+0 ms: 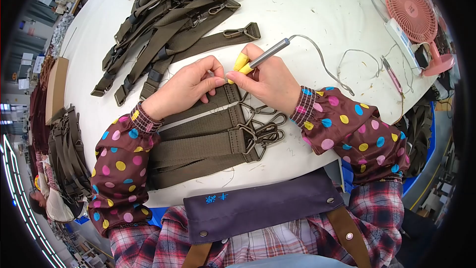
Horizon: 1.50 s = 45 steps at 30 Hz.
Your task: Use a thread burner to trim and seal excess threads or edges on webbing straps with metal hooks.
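Note:
Stitched ends of olive webbing straps (200,143) lie before me, with metal snap hooks (266,134) at their right ends. At the edge of the uppermost strap, my left hand (189,83) pinches with thumb and index finger; whether it grips the strap or a thread is too small to tell. My right hand (273,82) holds a corded pen-shaped tool with a metal barrel (269,54), like a hot thread cutter. Its tip, hidden by the fingers, is close to my left fingertips. Yellow wrapping covers a right fingertip and the tool's lower part.
A pile of olive straps with hooks (167,18) spreads across the upper left. At the right are a pink fan (411,9), a power strip (403,44), a loose cord and a pink pen-like tool (392,75). A person (52,201) is at the far left.

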Tool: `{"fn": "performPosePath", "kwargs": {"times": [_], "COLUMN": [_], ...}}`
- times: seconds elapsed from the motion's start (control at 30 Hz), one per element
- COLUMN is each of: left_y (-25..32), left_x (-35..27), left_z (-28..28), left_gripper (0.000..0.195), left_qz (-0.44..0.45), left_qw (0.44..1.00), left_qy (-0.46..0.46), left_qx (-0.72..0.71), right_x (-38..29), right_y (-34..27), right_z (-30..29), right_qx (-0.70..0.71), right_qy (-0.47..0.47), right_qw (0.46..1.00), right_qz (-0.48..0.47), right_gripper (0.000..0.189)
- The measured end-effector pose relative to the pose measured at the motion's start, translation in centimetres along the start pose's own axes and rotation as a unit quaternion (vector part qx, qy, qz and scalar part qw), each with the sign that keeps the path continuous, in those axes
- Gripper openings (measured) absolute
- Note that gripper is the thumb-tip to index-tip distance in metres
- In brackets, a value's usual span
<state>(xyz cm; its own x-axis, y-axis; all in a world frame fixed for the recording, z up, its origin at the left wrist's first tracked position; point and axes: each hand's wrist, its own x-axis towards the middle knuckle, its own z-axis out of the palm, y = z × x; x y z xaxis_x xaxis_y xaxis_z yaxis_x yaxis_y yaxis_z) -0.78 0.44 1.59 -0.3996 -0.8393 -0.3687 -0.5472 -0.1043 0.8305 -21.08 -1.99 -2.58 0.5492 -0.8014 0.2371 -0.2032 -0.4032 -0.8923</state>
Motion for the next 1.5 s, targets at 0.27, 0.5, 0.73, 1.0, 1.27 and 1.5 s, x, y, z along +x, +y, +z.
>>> {"fn": "performPosePath", "kwargs": {"times": [0.27,0.5,0.73,1.0,1.27,1.5], "left_y": [0.7,1.4,0.3,-0.6,-0.7,-0.7], "left_x": [0.2,1.3,0.8,0.5,0.6,0.6], "left_z": [0.9,1.2,1.3,1.0,1.1,1.0], "left_gripper": [0.015,0.02,0.017,0.014,0.014,0.014], "left_qz": [-0.028,0.099,0.008,-0.002,-0.002,-0.003], "left_qw": [0.999,0.973,0.992,0.993,0.992,0.993], "left_qy": [0.039,0.06,0.102,0.081,0.079,0.073], "left_qx": [0.008,0.199,0.073,-0.09,-0.1,-0.088], "right_x": [-0.3,-0.3,-0.4,-0.1,-0.2,-0.2], "right_y": [0.0,-0.2,0.2,0.4,0.3,0.2], "right_z": [-0.4,-0.8,-0.4,-0.1,-0.2,-0.2], "right_qx": [0.096,0.124,0.116,0.035,0.002,-0.014], "right_qy": [0.094,0.103,0.053,0.03,0.026,0.02], "right_qw": [0.991,0.986,0.991,0.999,1.0,1.0], "right_qz": [0.022,0.029,0.032,0.014,0.015,0.01], "right_gripper": [0.023,0.026,0.02,0.031,0.032,0.025]}}
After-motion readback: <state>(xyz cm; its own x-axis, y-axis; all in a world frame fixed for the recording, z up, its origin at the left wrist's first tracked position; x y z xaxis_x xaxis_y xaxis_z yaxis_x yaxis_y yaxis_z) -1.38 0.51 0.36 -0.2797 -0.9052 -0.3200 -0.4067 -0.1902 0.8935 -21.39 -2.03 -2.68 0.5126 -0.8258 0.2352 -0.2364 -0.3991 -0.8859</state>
